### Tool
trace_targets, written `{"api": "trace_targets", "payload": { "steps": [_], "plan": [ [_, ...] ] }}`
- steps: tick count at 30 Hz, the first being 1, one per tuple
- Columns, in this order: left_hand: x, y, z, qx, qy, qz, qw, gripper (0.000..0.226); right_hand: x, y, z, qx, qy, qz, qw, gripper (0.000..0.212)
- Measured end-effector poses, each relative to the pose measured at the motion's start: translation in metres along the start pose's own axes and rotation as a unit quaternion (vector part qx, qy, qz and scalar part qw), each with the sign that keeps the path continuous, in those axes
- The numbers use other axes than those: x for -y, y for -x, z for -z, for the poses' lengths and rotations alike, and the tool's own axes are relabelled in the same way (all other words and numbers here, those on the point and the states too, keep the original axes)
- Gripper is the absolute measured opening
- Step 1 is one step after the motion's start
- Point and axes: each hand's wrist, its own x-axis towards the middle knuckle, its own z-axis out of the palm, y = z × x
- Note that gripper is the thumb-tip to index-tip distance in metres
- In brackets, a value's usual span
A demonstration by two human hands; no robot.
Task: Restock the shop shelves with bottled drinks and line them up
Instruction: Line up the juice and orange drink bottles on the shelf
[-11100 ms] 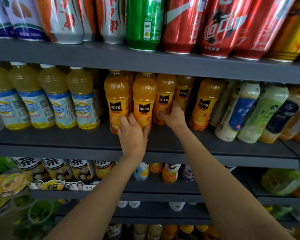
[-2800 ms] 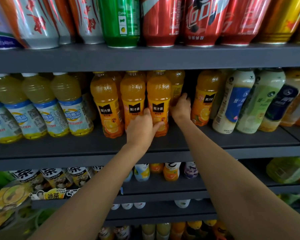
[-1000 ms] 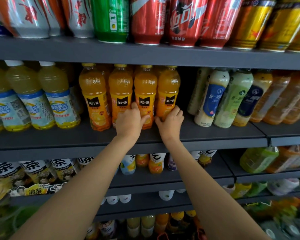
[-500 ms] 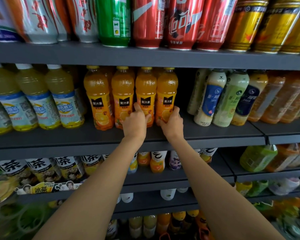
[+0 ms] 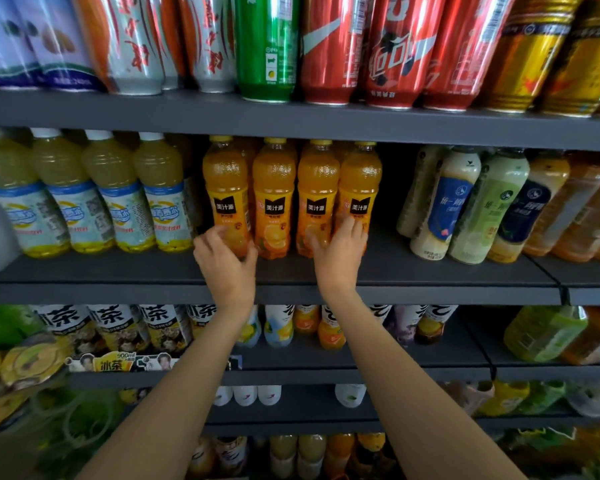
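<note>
head view, left to right along the middle shelf: pale yellow bottles, then my four orange bottles standing upright in a tight front row, then a dark gap, then the milk-tea bottles leaning a little.

my left hand is at the foot of the first orange bottle, fingers loosely curved around its lower part, thumb toward the second bottle; whether i really clasp it or only touch it i cannot tell, the fingers are blurred. my right hand lies with straight, spread fingers against the bases of the third bottle and the fourth bottle, gripping nothing.

the row sits just ahead of both hands, deeper in the shelf, each bottle's long axis vertical, labels facing me. the left hand is nearer the row's left end, the right hand nearer its right end, so i judge the step to be squaring the row: any nudge should go straight back or sideways at the base, low down, since a push higher up could tip a bottle into the gap.
</note>
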Motion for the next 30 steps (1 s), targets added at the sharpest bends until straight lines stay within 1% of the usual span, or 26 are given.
{"api": "trace_targets", "payload": {
  "steps": [1,3,5,7,10,12,14,15,17,19,21,25,30],
  "plan": [
    [0.002,-0.004,0.001,0.006,0.003,0.031,1.0,0.052,0.004,0.001,-0.006,0.017,0.007,-0.022,1.0,0.055],
    [0.008,-0.013,0.003,0.046,-0.005,0.063,0.997,0.062,0.006,0.004,-0.016,0.03,0.026,-0.047,0.998,0.057],
    [0.014,-0.023,0.002,0.091,-0.03,0.066,0.993,0.067,0.007,0.004,-0.021,0.023,0.031,-0.058,0.998,0.053],
    [0.019,-0.032,0.002,0.113,-0.043,0.064,0.991,0.067,0.008,0.003,-0.024,0.01,0.026,-0.064,0.998,0.048],
    [0.021,-0.034,0.002,0.118,-0.054,0.051,0.99,0.066,0.01,0.005,-0.027,-0.001,0.024,-0.066,0.998,0.046],
    [0.021,-0.033,0.001,0.12,-0.063,0.046,0.99,0.064,0.013,0.008,-0.027,-0.027,0.02,-0.067,0.997,0.048],
    [0.022,-0.033,0.001,0.12,-0.06,0.045,0.99,0.062,0.02,0.015,-0.029,-0.055,0.026,-0.032,0.998,0.052],
    [0.023,-0.034,0.002,0.121,-0.058,0.043,0.99,0.062,0.025,0.019,-0.032,-0.053,0.038,-0.008,0.998,0.056],
    [0.024,-0.035,0.003,0.123,-0.051,0.041,0.99,0.062,0.037,0.027,-0.04,-0.009,0.06,0.007,0.998,0.065],
    [0.025,-0.035,0.004,0.126,-0.04,0.039,0.99,0.062,0.043,0.031,-0.051,0.042,0.076,-0.017,0.996,0.071],
    [0.025,-0.035,0.005,0.131,-0.032,0.042,0.99,0.062,0.045,0.032,-0.058,0.069,0.103,-0.048,0.991,0.069],
    [0.027,-0.036,0.005,0.135,-0.033,0.042,0.989,0.062,0.044,0.035,-0.065,0.066,0.119,-0.061,0.989,0.061],
    [0.03,-0.036,0.004,0.143,-0.026,0.033,0.989,0.064,0.046,0.037,-0.07,0.048,0.123,-0.061,0.989,0.06]
  ]
}}
